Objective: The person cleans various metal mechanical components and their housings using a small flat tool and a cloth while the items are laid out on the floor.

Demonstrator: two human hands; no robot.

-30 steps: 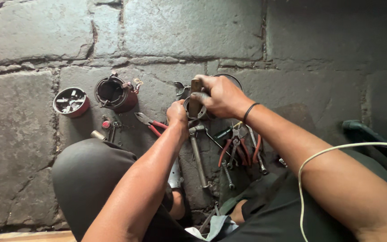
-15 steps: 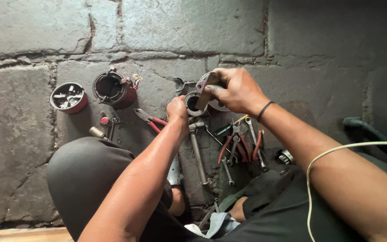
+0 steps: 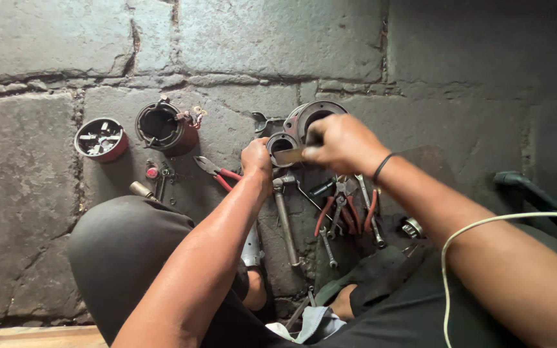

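Left hand: the left hand (image 3: 256, 156) is clenched against the side of a small grey metal ring housing (image 3: 281, 144) that sits on the stone floor, steadying it from the left.
Right hand: the right hand (image 3: 343, 142) is closed around a short brown wooden-looking handle (image 3: 291, 155), which lies nearly level with its tip over the lower rim of the small ring housing; a black band circles that wrist.
Ring housing: it stands just in front of a larger round grey metal cover with a dark central hole (image 3: 317, 114), the two touching or nearly so.
Floor: rough grey stone slabs (image 3: 278, 38) with cracked joints.
Left of the hands: a dark red cylindrical motor casing with copper wire ends (image 3: 164, 128), and further left a small red round tin holding metal bits (image 3: 100, 138).
Below the hands: red-handled pliers (image 3: 216, 173) just beside the left wrist, a long grey metal wrench (image 3: 283, 216) pointing toward the person, and a cluster of red-handled pliers and small spanners (image 3: 346, 209) under the right forearm.
Near right arm: a pale cream cable (image 3: 485, 225) curves over the forearm.
Person: squatting, dark trousers at both knees.
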